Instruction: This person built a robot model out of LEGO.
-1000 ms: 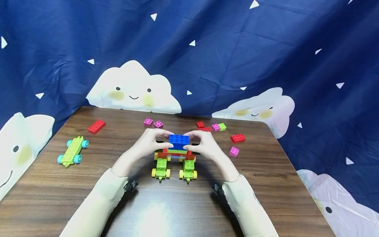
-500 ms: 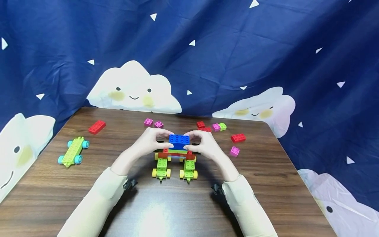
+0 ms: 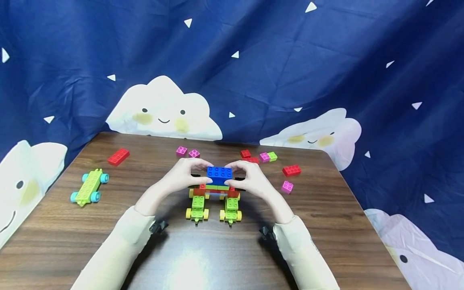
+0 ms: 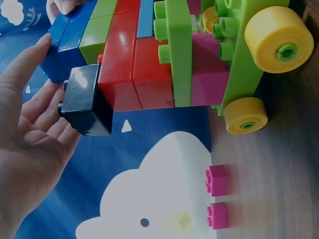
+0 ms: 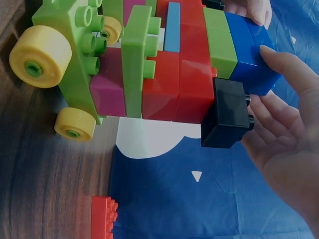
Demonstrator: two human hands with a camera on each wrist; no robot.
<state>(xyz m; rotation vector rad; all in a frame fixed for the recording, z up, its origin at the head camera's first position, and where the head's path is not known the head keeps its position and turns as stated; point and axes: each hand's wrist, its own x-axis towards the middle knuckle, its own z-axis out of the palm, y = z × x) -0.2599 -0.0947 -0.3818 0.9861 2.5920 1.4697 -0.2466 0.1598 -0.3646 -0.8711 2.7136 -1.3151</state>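
Note:
In the head view, a toy brick build stands on the table, with two blue bricks [image 3: 219,172] stacked on top. My left hand [image 3: 177,176] pinches the blue pair's left end between thumb and fingers. At the opposite end, my right hand [image 3: 255,179] holds them the same way. Beneath the blue lie lime bricks [image 4: 95,40], then red bricks [image 4: 119,74]. A black brick [image 4: 84,97] juts out by the left palm, and another black brick [image 5: 227,112] by the right. Lower down are magenta bricks [image 5: 108,82] and lime wheeled bases [image 3: 197,207] with yellow wheels [image 5: 40,56].
A lime car base [image 3: 89,187] with light-blue wheels stands at the left, near a red brick [image 3: 118,156]. Magenta bricks [image 3: 181,151] lie behind the build. More loose bricks, including a red brick [image 3: 291,170], are at the right. A cloud-print curtain [image 3: 253,72] hangs behind the table.

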